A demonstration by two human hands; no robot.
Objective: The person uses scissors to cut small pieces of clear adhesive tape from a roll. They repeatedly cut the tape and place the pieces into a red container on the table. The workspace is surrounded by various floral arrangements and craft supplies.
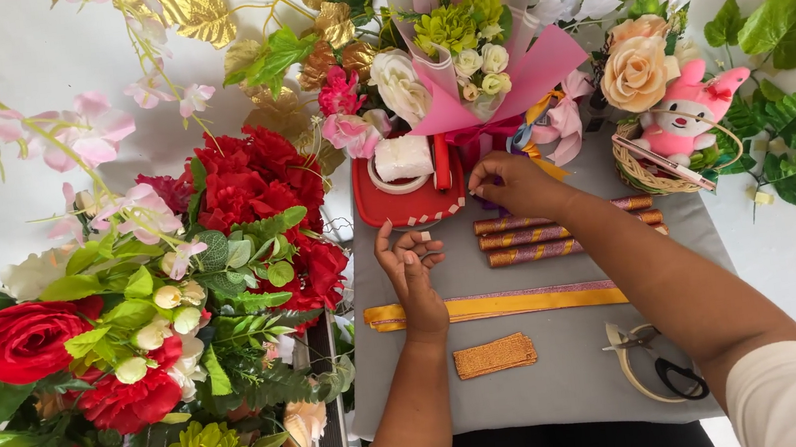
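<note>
Both hands [410,264] [511,184] hover over 3 glittery rolls [559,232].

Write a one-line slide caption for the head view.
Right hand reaches toward a pink-wrapped bouquet; left hand hovers open above a yellow ribbon on a grey mat.

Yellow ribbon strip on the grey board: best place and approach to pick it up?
Take the yellow ribbon near its right end, pinched from above. It lies flat and straight across the grey board; the left hand lies over its left end, while the right end looks bare. The right hand is up by the bouquet.
</note>
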